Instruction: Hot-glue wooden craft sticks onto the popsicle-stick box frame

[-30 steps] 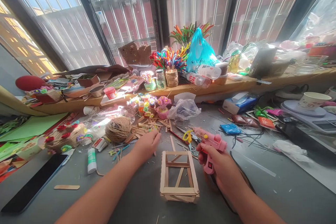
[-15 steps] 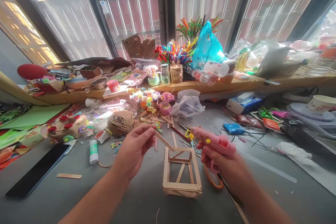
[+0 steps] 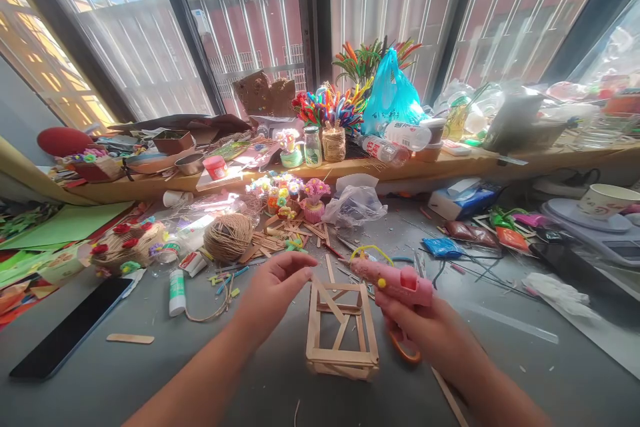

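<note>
My left hand [image 3: 280, 290] pinches one end of a flat wooden craft stick [image 3: 329, 298], which slants down to the right over an open box frame [image 3: 343, 355] made of such sticks. Whether the stick touches the frame I cannot tell. In my right hand [image 3: 417, 320] is a pink hot glue gun [image 3: 393, 280], its nozzle pointing left, above the frame's far right corner. Orange-handled scissors [image 3: 404, 349] lie on the table, partly under my right hand.
Left of the frame are a glue stick [image 3: 177, 292], a ball of twine [image 3: 229, 237], a single craft stick [image 3: 130, 338] and a phone [image 3: 73, 327]. Loose craft sticks [image 3: 265, 245] lie behind. At right stand a scale [image 3: 593, 220] and a paper cup [image 3: 607, 201].
My left hand has moved right and slightly down, bringing the craft stick over the frame. The glue gun has shifted a little left and down with my right hand.
</note>
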A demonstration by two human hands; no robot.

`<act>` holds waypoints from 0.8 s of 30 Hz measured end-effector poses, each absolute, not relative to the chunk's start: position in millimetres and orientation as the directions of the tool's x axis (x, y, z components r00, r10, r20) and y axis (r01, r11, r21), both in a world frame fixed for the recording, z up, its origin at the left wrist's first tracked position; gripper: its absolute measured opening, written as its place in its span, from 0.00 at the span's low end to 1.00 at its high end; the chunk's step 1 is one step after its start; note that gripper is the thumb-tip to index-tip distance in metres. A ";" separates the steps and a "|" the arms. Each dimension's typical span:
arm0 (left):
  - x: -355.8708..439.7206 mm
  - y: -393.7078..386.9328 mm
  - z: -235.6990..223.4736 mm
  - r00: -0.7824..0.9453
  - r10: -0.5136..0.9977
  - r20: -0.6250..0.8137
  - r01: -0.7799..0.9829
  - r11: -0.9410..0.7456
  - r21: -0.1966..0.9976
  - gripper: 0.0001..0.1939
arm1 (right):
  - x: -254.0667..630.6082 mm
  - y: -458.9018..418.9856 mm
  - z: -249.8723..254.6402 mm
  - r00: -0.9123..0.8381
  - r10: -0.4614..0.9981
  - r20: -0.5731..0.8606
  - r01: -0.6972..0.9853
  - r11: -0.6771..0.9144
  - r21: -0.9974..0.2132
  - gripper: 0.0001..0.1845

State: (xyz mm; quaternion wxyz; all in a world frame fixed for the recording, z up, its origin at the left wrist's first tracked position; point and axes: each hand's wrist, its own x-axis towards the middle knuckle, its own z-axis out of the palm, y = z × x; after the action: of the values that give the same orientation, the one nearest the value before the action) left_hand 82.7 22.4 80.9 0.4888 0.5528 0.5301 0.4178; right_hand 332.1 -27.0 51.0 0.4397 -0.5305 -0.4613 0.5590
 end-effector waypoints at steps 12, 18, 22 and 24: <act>76.7 25.4 50.9 0.158 0.960 -0.230 -0.130 0.251 0.959 0.20 | 315.9 -36.1 88.0 -0.227 0.970 -0.092 0.333 -0.011 -0.943 0.23; 74.6 24.1 49.3 0.189 0.959 -0.213 -0.149 0.242 0.959 0.20 | 317.2 -37.0 87.1 -0.234 0.962 -0.142 0.330 -0.059 -0.942 0.23; 74.8 22.9 51.0 0.196 0.960 -0.200 -0.150 0.230 0.961 0.20 | 320.0 -37.4 83.6 -0.226 0.960 -0.168 0.318 -0.091 -0.944 0.24; 75.4 22.4 52.0 0.193 0.961 -0.195 -0.146 0.225 0.963 0.20 | 319.8 -38.3 82.8 -0.227 0.957 -0.181 0.307 -0.106 -0.946 0.24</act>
State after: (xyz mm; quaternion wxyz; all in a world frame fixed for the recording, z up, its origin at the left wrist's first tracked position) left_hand 75.4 22.4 52.0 0.6328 0.4429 0.4605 0.4374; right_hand 319.8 -38.3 82.8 0.3150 -0.5360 -0.5897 0.5155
